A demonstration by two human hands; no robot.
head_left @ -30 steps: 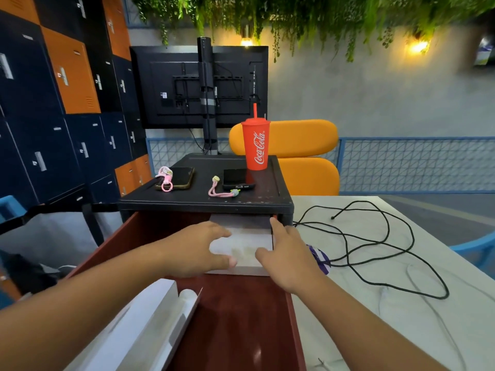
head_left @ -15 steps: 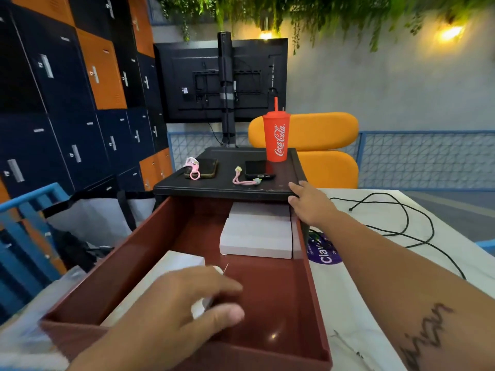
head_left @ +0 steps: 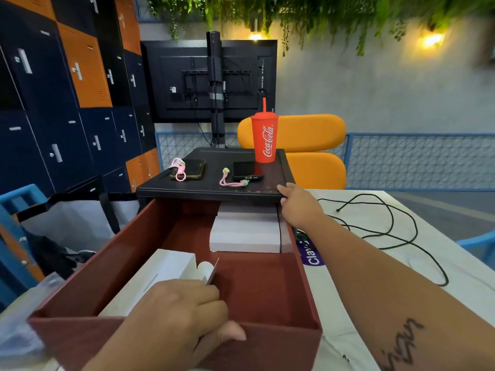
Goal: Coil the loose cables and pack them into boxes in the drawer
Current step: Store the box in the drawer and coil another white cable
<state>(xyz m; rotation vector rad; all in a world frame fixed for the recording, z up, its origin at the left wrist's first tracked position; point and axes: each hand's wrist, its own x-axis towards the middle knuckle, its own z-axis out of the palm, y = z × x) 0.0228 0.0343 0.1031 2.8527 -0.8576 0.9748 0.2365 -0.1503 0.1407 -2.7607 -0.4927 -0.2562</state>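
Nearest the camera, the left hand [head_left: 179, 314] grips the front wall of a pulled-out reddish-brown drawer [head_left: 267, 344]: its fingers curl down inside the drawer while the thumb presses the outer face, so the hand is closed on the front edge. Just beyond its knuckles, inside the drawer's near left part, lies an open white box [head_left: 163, 269] with a pale rolled item at its far right corner; whether the fingers touch the box cannot be told. Farther back, against the drawer's right wall, sits a closed white box [head_left: 245, 231], partly under the cabinet top. The right arm, with dark script on the forearm, reaches forward along the drawer's right side, and the right hand [head_left: 300, 207] rests on the front right corner of the black cabinet top [head_left: 209, 188], thumb on the upper surface and fingers bent over the edge, holding nothing else. To the right, on a pale table [head_left: 442, 277], a loose black cable [head_left: 396, 231] lies uncoiled in wide loops, apart from both hands. On the cabinet top lie two phones with pink straps and a red Coca-Cola cup [head_left: 265, 137] with a straw. Behind stand an orange chair, a black monitor back, and blue and orange lockers.
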